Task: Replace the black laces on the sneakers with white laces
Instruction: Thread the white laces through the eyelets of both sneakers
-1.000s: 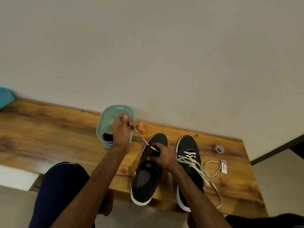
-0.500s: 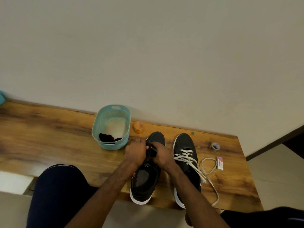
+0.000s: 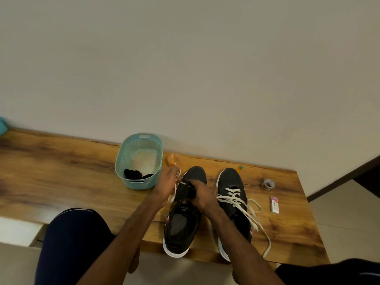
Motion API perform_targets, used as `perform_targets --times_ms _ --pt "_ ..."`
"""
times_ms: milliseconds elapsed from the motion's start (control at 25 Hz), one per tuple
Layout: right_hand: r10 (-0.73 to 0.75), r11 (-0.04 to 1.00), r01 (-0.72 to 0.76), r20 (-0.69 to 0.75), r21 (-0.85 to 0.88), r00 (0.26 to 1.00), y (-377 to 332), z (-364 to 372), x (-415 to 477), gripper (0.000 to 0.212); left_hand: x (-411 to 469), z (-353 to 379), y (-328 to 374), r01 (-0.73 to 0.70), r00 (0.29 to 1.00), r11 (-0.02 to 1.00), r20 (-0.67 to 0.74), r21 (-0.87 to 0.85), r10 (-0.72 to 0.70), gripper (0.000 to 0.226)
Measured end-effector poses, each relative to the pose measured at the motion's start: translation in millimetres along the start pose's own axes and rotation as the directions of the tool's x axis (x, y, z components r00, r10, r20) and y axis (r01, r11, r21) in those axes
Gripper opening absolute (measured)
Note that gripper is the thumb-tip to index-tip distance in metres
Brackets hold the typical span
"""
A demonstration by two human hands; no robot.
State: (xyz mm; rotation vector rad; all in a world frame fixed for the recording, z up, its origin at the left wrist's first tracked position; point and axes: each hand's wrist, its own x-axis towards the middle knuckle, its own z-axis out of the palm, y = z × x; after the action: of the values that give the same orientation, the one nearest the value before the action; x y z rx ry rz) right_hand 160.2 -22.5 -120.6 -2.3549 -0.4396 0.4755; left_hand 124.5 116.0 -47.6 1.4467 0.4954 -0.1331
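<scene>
**Worktop [image 3: 61,182]:** wooden, set against a plain wall. Two black sneakers stand side by side on its near right part, toes pointing to the far side.

**Right-hand sneaker [image 3: 231,182]:** threaded with white lacing [image 3: 234,199]. The loose ends trail toward the near edge.

**Left-hand sneaker [image 3: 181,223]:** eyelet row exposed along its left flap.

**Left hand [image 3: 167,185]:** against that sneaker's left flank, fingers curled, pinching a white lace [image 3: 172,196]. The lace lies just beside the eyelet row, and its tip touches the flap.

**Right hand [image 3: 200,195]:** on top of the same sneaker, fingers curled round the tongue.

**Teal basket [image 3: 123,161]:** just left of the left hand, with black laces [image 3: 133,173] bundled at its near end.

**Other items:**
- An orange cup [image 3: 173,159] stands just beyond the left hand.
- A tape roll [image 3: 268,184] and a small pack [image 3: 275,205] lie right of the sneakers.
</scene>
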Motion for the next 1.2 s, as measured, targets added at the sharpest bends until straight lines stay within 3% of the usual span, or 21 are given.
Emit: perform_targets --times_ms 120,240,360,480,560,640,760,880,1040,1200 --pt "0.020 0.999 -0.020 0.022 -0.037 1.000 2 1 1 0.075 -3 -18 34 -0.162 0.986 0.953 0.007 -0.255 0.169 0.032" --pt "0.016 0.998 -0.016 0.006 -0.053 1.000 1 1 0 0.075 -7 -65 71 -0.292 0.952 0.814 -0.073 -0.502 0.297 0.032" --pt "0.047 0.982 -0.044 0.013 -0.184 0.999 0 3 -1 0.082 -18 -92 77 -0.355 0.931 0.760 -0.132 -0.545 0.340 0.033" --pt "0.076 0.955 -0.061 0.043 -0.292 0.996 -6 0 -2 0.085 -34 -86 70 -0.384 0.922 0.797 -0.150 -0.466 0.357 0.033" --pt "0.045 0.933 -0.038 0.013 -0.357 0.999 -12 -5 -8 0.079 -44 -75 68 -0.395 0.919 0.875 -0.125 -0.280 0.375 0.032" --pt "0.039 0.944 -0.055 -0.055 -0.324 0.998 -12 -11 -14 0.076 -51 -70 64 -0.380 0.922 0.919 -0.117 -0.109 0.368 0.033" --pt "0.126 0.955 -0.139 -0.066 -0.262 0.990 -9 -25 -26 0.073 -64 -71 62 -0.343 0.920 0.939 -0.199 0.011 0.338 0.032" --pt "0.186 0.948 -0.188 -0.032 -0.258 0.982 -9 -47 -36 0.049 -76 -78 70 -0.348 0.880 0.928 -0.295 0.131 0.372 0.033" --pt "0.203 0.978 -0.202 0.030 -0.051 0.979 -35 -93 -41 0.012 -90 -80 98 -0.336 0.902 0.934 -0.245 0.119 0.355 0.032" --pt "0.093 0.968 -0.075 -0.062 0.237 0.994 -96 -161 -49 0.013 -101 -69 122 -0.327 0.916 0.930 -0.185 0.170 0.356 0.032"
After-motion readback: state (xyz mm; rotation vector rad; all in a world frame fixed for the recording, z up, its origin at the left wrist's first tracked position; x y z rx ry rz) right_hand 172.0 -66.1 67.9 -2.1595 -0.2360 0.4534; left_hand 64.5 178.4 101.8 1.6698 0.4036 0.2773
